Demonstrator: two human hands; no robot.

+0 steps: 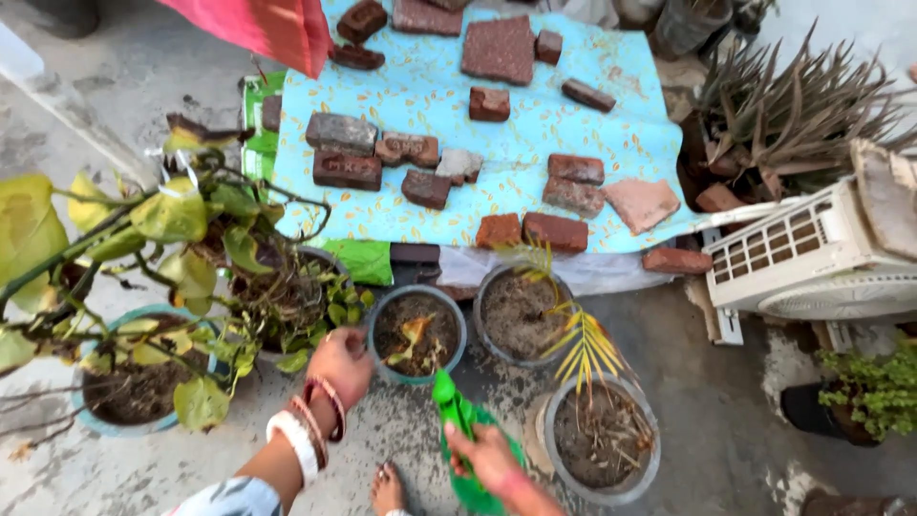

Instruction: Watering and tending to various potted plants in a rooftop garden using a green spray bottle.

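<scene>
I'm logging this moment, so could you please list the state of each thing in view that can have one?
Left hand: closed, reaching at the leafy pot.
Right hand: gripping the green watering can.
Middle pot: upright, soil-filled.
Blue cloth: spread flat, weighted with bricks.

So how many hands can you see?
2. The left hand is beside a small round pot; the right hand grips a green watering can. None seem hidden.

White and red bangles on left wrist, pale patterned sleeve, bare foot
</scene>
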